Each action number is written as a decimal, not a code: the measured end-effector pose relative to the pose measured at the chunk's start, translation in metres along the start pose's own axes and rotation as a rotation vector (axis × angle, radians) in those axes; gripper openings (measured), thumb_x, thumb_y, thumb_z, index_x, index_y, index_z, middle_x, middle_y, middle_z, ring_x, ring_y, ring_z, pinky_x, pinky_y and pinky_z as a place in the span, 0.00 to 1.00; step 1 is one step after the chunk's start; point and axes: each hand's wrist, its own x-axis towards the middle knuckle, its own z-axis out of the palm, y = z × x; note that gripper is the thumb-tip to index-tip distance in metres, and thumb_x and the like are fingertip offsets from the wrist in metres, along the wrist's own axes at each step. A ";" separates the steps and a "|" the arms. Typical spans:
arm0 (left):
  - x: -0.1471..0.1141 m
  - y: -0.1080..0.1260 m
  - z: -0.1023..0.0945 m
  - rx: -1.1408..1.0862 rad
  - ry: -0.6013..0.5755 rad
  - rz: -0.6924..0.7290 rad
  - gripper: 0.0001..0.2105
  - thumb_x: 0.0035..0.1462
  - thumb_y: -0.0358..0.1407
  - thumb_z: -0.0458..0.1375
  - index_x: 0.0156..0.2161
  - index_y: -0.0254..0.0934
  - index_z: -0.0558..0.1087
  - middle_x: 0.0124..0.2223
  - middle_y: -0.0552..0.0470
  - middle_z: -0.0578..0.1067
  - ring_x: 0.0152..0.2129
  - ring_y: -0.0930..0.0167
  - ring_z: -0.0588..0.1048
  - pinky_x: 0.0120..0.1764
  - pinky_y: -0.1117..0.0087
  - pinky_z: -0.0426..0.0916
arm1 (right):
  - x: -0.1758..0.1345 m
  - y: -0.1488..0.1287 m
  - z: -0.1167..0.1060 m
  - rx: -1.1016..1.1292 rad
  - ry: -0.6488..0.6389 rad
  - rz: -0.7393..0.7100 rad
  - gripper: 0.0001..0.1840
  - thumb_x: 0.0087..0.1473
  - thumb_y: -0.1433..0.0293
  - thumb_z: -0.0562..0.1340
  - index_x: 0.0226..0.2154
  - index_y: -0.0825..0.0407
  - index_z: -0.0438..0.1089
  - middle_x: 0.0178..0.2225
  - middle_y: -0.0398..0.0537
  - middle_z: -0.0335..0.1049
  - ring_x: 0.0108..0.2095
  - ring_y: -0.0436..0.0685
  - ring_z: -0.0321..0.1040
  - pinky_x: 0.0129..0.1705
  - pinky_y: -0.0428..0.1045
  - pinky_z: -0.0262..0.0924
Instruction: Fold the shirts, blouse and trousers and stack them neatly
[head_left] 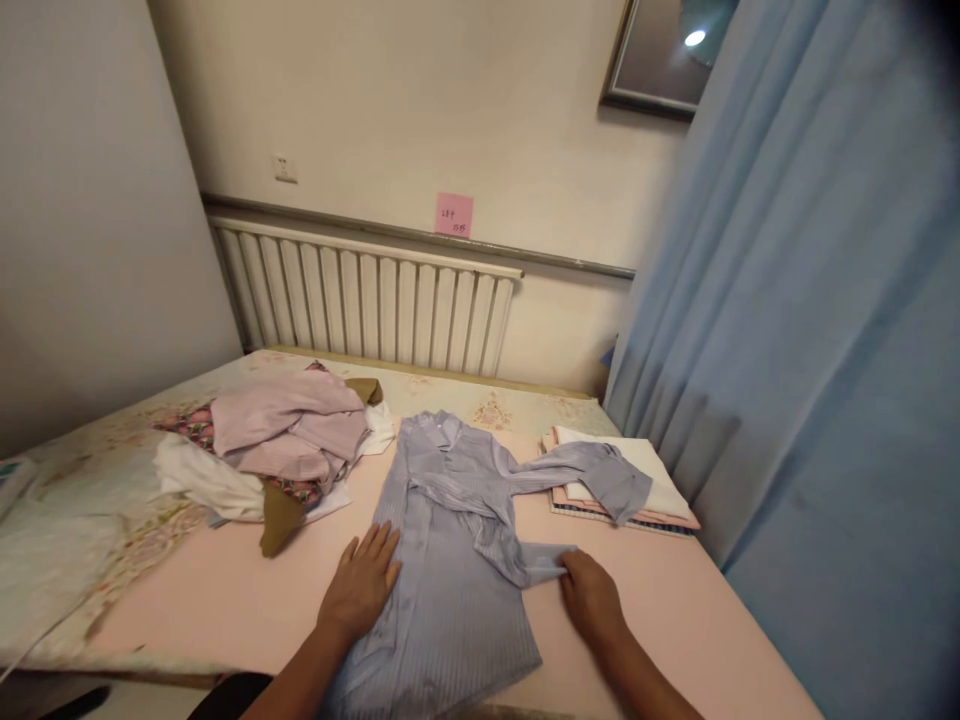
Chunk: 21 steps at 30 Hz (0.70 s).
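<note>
A blue-grey striped shirt (450,600) lies front up on the pink cloth, its collar toward the wall. One sleeve crosses its chest, and the cuff end is pinched in my right hand (592,595) just past the shirt's right side. The other sleeve stretches right, its cuff resting on a stack of folded clothes (667,490). My left hand (362,578) lies flat with fingers spread, fingertips touching the shirt's left edge. The lower left hem runs out of view near my left forearm.
At left, a heap of loose clothes (289,420) in mauve, white, olive and patterned cloth sits on the bed's flowered cover (60,540). Under the shirt is a pink cloth (217,590). Behind stands a radiator (367,295); a blue curtain (780,300) hangs along the right.
</note>
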 end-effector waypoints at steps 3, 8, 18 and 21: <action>0.000 0.001 -0.002 -0.010 -0.009 -0.009 0.25 0.64 0.45 0.42 0.63 0.41 0.60 0.66 0.48 0.59 0.63 0.61 0.56 0.61 0.51 0.49 | 0.038 -0.005 -0.038 0.005 0.135 0.019 0.12 0.51 0.78 0.53 0.35 0.51 0.68 0.33 0.48 0.67 0.34 0.56 0.65 0.34 0.48 0.58; 0.000 0.002 -0.003 -0.017 -0.011 -0.024 0.25 0.63 0.44 0.43 0.63 0.42 0.60 0.66 0.48 0.60 0.63 0.62 0.56 0.61 0.52 0.49 | 0.061 -0.013 -0.095 -0.005 0.457 -0.143 0.12 0.52 0.79 0.53 0.36 0.51 0.67 0.34 0.49 0.65 0.38 0.58 0.62 0.42 0.52 0.58; 0.000 0.003 -0.005 -0.042 0.017 -0.017 0.25 0.63 0.44 0.44 0.63 0.41 0.61 0.65 0.47 0.61 0.62 0.61 0.57 0.60 0.51 0.50 | -0.063 0.058 -0.044 0.074 -0.184 -0.059 0.18 0.43 0.81 0.51 0.31 0.49 0.71 0.33 0.48 0.70 0.38 0.59 0.65 0.40 0.52 0.59; 0.000 0.003 -0.003 -0.042 0.024 -0.009 0.25 0.63 0.44 0.44 0.62 0.41 0.61 0.65 0.47 0.61 0.62 0.60 0.57 0.60 0.51 0.51 | -0.063 0.076 -0.032 0.190 -0.339 0.135 0.25 0.38 0.79 0.49 0.37 0.50 0.72 0.40 0.48 0.73 0.44 0.58 0.67 0.50 0.53 0.59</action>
